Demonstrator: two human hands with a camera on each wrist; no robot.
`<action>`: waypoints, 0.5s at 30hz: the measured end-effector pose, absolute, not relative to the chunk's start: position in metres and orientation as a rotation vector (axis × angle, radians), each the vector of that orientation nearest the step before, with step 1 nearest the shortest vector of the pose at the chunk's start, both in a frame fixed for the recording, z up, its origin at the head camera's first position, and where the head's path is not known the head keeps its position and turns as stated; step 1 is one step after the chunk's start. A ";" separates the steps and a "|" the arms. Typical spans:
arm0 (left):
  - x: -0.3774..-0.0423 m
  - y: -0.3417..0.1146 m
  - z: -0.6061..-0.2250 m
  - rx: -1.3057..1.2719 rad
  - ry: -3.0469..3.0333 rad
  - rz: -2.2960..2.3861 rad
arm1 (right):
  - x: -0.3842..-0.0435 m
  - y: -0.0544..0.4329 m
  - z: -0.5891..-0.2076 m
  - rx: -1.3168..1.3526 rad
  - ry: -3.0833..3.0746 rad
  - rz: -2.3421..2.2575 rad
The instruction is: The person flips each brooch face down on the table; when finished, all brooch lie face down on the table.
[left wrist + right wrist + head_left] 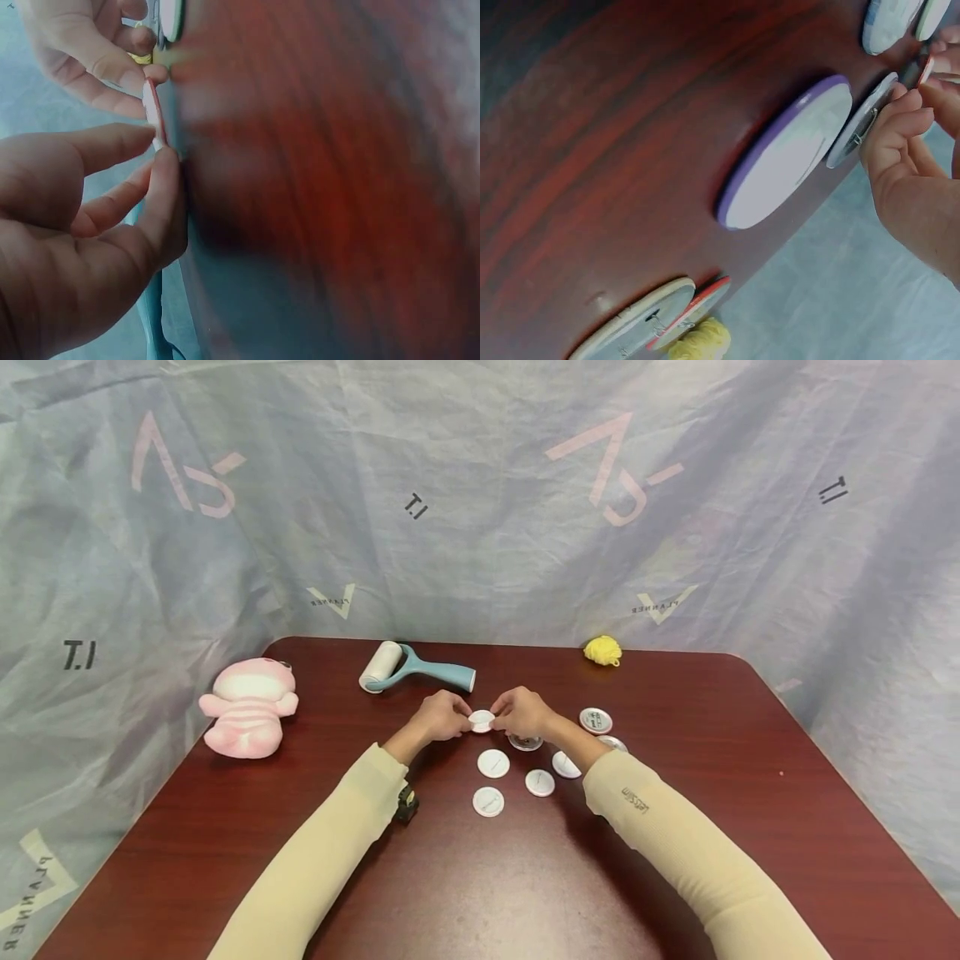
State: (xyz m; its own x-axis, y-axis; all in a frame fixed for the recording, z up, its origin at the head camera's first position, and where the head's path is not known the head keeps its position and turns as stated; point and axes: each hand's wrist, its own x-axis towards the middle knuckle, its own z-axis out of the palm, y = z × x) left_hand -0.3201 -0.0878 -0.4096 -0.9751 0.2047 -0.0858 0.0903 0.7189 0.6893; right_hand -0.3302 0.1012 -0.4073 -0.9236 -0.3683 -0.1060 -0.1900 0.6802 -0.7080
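Observation:
In the head view, a small white round badge (482, 722) is held between both hands near the middle of the table. My left hand (440, 717) pinches its left edge between thumb and fingers; my right hand (522, 714) pinches the opposite edge. Seen edge-on in the left wrist view, the badge (152, 112) has a red rim. Just under the right hand lies a silver-backed badge (526, 744), its pin showing in the right wrist view. Closer to the body are more white badges (493, 764), and one with a purple rim (787, 157) shows in the right wrist view.
A blue-handled lint roller (442, 674) lies behind the left hand. At the left edge sits a pink plush toy (248, 708); a yellow bundle (603, 651) is at the back right. One badge with dark print (596, 721) lies beyond the right forearm. Grey cloth (480, 510) hangs behind the table.

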 end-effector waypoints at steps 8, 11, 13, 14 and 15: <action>-0.320 -0.087 -0.409 0.246 2.829 0.949 | -0.330 0.101 -0.412 -0.567 2.799 -0.938; -0.318 -0.084 -0.402 0.288 2.845 0.959 | -0.327 0.107 -0.408 -0.582 2.879 -0.879; -0.315 -0.085 -0.396 0.334 2.864 0.997 | -0.325 0.110 -0.404 -0.599 2.892 -0.897; -0.313 -0.086 -0.392 0.354 2.873 1.027 | -0.324 0.110 -0.402 -0.621 2.887 -0.915; -0.311 -0.087 -0.389 0.377 2.871 1.067 | -0.323 0.111 -0.400 -0.659 2.884 -0.930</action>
State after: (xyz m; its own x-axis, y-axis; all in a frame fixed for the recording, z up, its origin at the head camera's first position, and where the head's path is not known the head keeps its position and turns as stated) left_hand -0.3107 -0.0872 -0.3892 -0.9687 0.2461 0.0327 0.2078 0.7314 0.6496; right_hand -0.3231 0.1110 -0.4003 -0.9089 -0.4072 0.0896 -0.3829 0.7301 -0.5661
